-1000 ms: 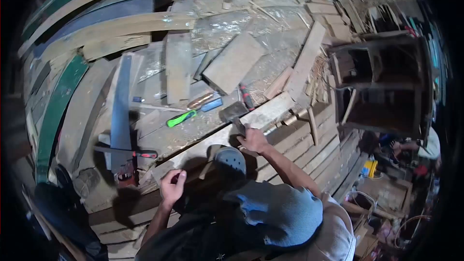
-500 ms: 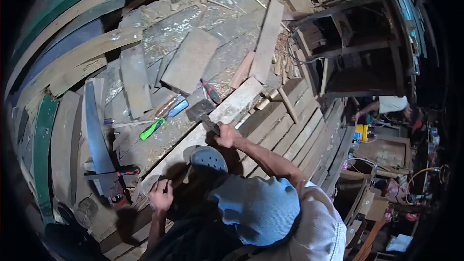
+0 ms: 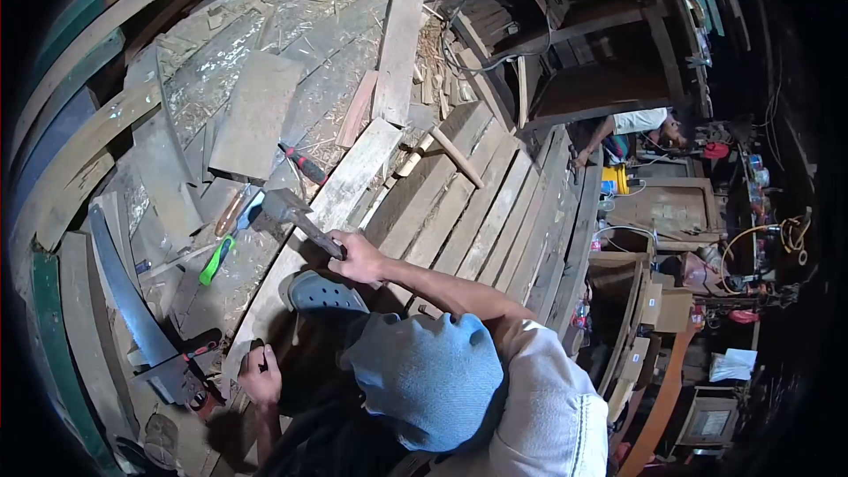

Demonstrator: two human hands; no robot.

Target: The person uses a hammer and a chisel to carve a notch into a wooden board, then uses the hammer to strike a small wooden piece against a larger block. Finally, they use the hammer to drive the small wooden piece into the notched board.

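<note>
My right hand (image 3: 358,258) is wrapped round the handle of a hammer (image 3: 311,228), whose head is over the long pale board (image 3: 340,199). Near the lower end of that board is my left hand (image 3: 261,377), its fingers curled together; what they hold, if anything, is too small to tell. A grey clog (image 3: 325,293) rests beside the board between my hands. Left of the hammer lie a chisel with a green handle (image 3: 217,260) and a red-and-black screwdriver (image 3: 303,164). A hand saw (image 3: 132,287) lies further left.
Slatted planks (image 3: 477,230) run to the right of the board. A dark wooden cabinet frame (image 3: 609,35) stands at the upper right. Another person (image 3: 640,122) leans in beyond it, near a yellow bucket (image 3: 614,180). Loose boards (image 3: 256,115) and wood shavings lie at the upper left.
The view has shifted, so the scene sits further left. The hammer's head is lifted off the surface and its handle shows more. My left hand stays near the board's lower end.
</note>
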